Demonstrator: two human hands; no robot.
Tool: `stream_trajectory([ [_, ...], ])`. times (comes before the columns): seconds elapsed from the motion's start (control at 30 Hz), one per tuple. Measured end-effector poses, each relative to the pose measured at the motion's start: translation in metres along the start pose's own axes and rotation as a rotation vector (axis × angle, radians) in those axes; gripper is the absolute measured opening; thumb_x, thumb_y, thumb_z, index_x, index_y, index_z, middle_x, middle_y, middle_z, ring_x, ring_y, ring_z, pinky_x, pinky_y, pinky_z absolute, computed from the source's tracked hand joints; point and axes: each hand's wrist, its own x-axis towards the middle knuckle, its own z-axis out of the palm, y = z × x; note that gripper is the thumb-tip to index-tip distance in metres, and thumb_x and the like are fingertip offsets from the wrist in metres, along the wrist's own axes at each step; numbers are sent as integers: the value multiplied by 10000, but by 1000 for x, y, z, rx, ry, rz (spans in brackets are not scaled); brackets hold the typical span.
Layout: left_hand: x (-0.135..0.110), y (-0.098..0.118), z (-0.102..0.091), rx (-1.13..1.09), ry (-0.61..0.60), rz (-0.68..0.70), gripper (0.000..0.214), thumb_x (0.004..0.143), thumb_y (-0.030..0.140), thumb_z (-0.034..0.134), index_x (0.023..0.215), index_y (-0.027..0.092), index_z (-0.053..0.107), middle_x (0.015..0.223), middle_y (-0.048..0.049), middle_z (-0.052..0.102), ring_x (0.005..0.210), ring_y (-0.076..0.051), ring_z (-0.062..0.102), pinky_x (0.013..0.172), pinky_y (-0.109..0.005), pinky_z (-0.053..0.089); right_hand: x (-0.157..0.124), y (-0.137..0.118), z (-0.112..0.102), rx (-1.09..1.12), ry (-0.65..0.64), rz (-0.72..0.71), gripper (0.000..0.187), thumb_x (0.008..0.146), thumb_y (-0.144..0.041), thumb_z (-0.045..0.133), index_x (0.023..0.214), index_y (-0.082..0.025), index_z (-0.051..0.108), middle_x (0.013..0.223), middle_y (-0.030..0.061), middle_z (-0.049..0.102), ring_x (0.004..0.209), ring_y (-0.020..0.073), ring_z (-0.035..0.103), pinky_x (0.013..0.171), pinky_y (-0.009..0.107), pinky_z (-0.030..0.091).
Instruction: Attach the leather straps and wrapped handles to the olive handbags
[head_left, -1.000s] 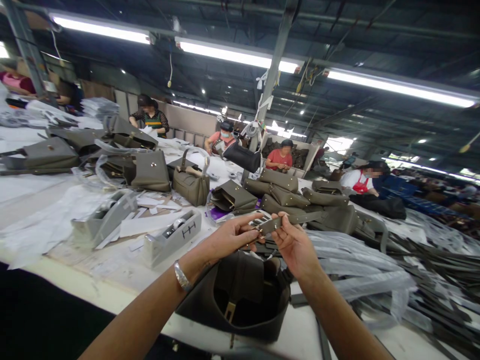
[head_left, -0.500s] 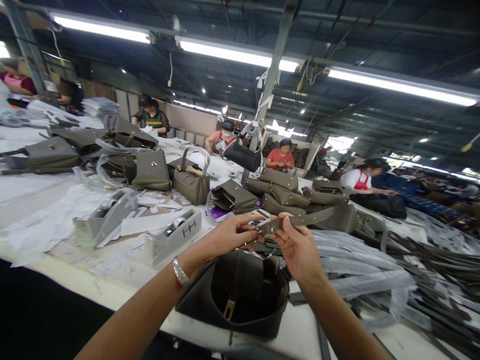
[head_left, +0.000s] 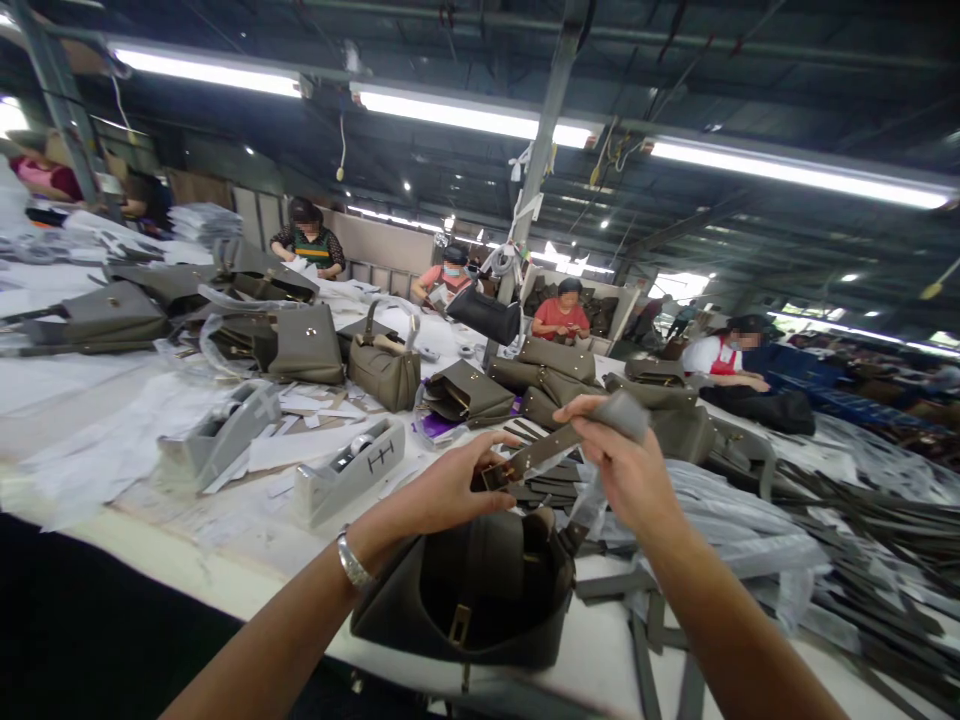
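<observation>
An olive-brown bag strap [head_left: 546,452] with metal studs slants between my hands, above an open handbag. My left hand [head_left: 454,488] curls its thumb and fingers around the strap's lower end, where a small metal fitting shows. Higher up, my right hand [head_left: 628,470] grips the strap, and a blurred, plastic-wrapped part sticks out over its fingers. The dark olive handbag [head_left: 525,635] lies below with its mouth open, a gold clasp plate at its front. Another strap end [head_left: 574,535] is fixed to the bag's right side, under my right hand.
Two grey tape dispensers [head_left: 352,475] stand left on the white table [head_left: 225,560]. More olive handbags [head_left: 304,345] are piled behind. Loose dark strips [head_left: 847,570] and plastic-wrapped straps [head_left: 720,520] cover the right side. Several co-workers [head_left: 562,315] sit at far tables.
My right hand has moved right and slightly up along the strap, turning its back to me. The left hand has shifted slightly left and down, its fingers wider apart.
</observation>
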Motion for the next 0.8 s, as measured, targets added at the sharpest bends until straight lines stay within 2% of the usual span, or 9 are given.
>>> stream_trajectory([
  [0.07,-6,-2,-2,36,86,-7,534,765,215,748,1257,215,542,1135,-74,691,1065,-230,638,966,-355,469,10,-12,-12,209,-25,102,132,695,-219,750,824,-207,727,830,-6,708,421,34,317,362,170,321],
  [0.13,-11,-3,-3,81,215,-42,419,767,247,755,1155,207,600,1126,-68,693,1073,-231,634,972,-354,469,21,-21,-23,322,-42,126,148,709,-253,760,848,-214,730,831,-12,679,446,35,331,364,150,333],
  [0.23,-17,-5,-2,155,362,-59,313,773,287,758,1064,207,674,1080,-58,701,991,-220,644,914,-342,495,32,-28,-36,299,13,-35,168,770,-340,759,916,-259,738,883,-16,658,565,61,457,477,150,441],
  [0.33,-24,-5,-1,151,394,-18,341,755,272,779,1082,212,703,1108,-67,694,948,-211,640,880,-335,507,37,-33,-42,157,87,-254,163,800,-408,752,887,-271,747,889,-9,645,659,88,520,628,208,493],
  [0.4,-27,-6,1,103,394,2,383,737,267,797,1103,208,702,1135,-76,687,974,-214,635,900,-336,500,36,-37,-44,55,84,-353,218,834,-447,717,881,-238,755,773,0,611,713,108,545,745,241,489],
  [0.5,-30,-12,5,-21,453,-11,394,713,270,818,1076,179,694,1075,-76,704,978,-218,643,909,-330,497,28,-43,-44,-97,-124,-271,335,892,-513,620,1002,-221,742,527,-35,467,702,154,561,827,312,482],
  [0.63,-33,-16,11,-45,557,-52,300,702,244,815,978,176,719,918,-42,714,862,-198,648,823,-299,501,16,-42,-33,-491,-524,94,337,872,-521,623,922,-212,748,538,-32,527,517,122,473,551,269,437],
  [0.7,-34,-14,12,-19,592,-61,268,706,238,806,960,187,734,878,-26,713,815,-185,639,789,-287,495,11,-40,-24,-694,-632,127,337,861,-496,633,804,-187,755,606,-14,569,519,108,458,478,240,356],
  [0.8,-35,-11,13,3,614,-59,258,705,265,808,944,189,746,858,-22,717,785,-183,631,757,-282,489,9,-37,-11,-834,-664,59,359,860,-481,613,723,-180,752,590,-19,546,532,111,455,459,235,300],
])
